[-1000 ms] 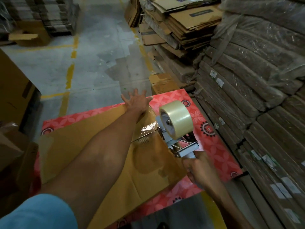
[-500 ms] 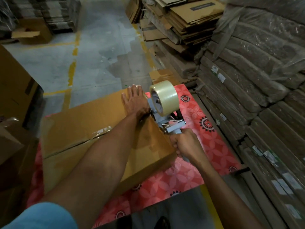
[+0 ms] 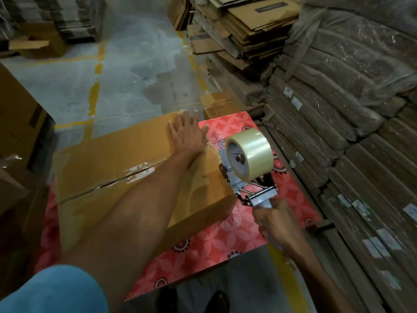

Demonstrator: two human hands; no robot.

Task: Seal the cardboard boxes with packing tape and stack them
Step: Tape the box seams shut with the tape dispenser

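Where the cardboard box (image 3: 112,154) is lying: on the red floral mat (image 3: 225,240), flaps closed, so we are seeing nothing inside.
Seam tape (image 3: 137,173): running along the top.
Left hand (image 3: 187,134): we are pressing it flat, fingers spread, on the box's far right end.
Right hand (image 3: 277,222): we are gripping the tape dispenser (image 3: 248,172) by its handle, at the box's right edge.

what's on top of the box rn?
The left hand lies flat on the box near its far right corner, and clear tape runs along the seam. The forearm hides the seam's right end.
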